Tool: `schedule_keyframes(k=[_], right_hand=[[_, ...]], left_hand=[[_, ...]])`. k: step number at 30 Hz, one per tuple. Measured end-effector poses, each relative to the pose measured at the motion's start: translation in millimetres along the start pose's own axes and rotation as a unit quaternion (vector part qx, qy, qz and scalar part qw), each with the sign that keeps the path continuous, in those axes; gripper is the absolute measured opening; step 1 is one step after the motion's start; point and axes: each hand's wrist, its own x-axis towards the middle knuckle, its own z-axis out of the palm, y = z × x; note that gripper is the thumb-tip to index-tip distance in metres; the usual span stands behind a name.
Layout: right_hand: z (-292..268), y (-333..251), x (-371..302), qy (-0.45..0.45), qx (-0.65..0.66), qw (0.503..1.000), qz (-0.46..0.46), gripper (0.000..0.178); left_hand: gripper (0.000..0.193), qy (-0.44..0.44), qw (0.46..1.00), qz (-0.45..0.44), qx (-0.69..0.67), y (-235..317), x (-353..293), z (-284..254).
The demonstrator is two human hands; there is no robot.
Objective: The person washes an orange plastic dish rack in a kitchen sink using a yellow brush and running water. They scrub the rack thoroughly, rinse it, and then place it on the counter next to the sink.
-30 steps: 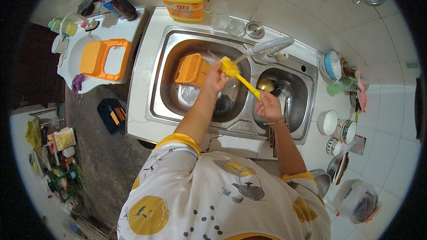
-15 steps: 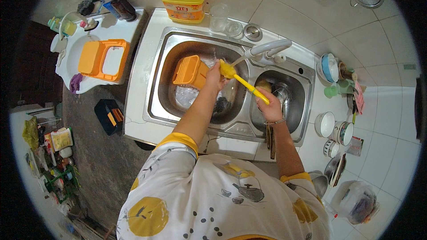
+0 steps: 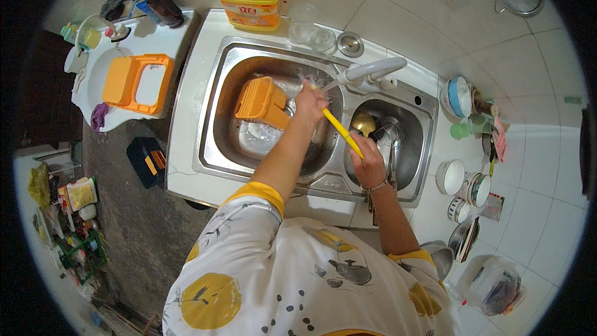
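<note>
A yellow long-handled cleaning brush (image 3: 341,132) slants across the divider of the steel double sink (image 3: 208,143). My left hand (image 3: 310,102) is closed around its head, hiding nearly all of it, under the water running from the grey faucet (image 3: 376,70). My right hand (image 3: 370,163) grips the lower end of the handle over the right basin. Left of my left hand, an orange plastic container (image 3: 255,101) lies tilted in the wet left basin. Metal utensils and a round golden item (image 3: 363,123) sit in the right basin, partly hidden by my right hand.
Behind the sink stand a yellow detergent jug (image 3: 249,12), glass cups (image 3: 303,22) and a drain strainer (image 3: 350,44). Bowls (image 3: 449,177) line the right counter. An orange bin frame (image 3: 160,87) rests on the white washbasin at left. A dark box (image 3: 147,163) is on the floor.
My left hand has closed over the brush's yellow head, which was showing beyond my fingers before. The brush has shifted slightly left and down. Less foam shows in the left basin.
</note>
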Motion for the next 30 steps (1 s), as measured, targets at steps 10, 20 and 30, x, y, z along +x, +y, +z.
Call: schedule_keyframes(k=[10,20,30], right_hand=[[2,22,4,0.009,0.038,0.998,0.04,0.037],[3,5,-1,-0.048,-0.017,0.998,0.033,0.037],[7,10,4,-0.044,0.007,0.998,0.054,0.036]], left_hand=[[0.022,-0.117,0.993,-0.003,0.007,-2,12,-23],[0.024,0.054,0.997,0.019,0.061,5,5,-6],[0.006,-0.085,0.988,0.076,0.103,-13,11,-22]])
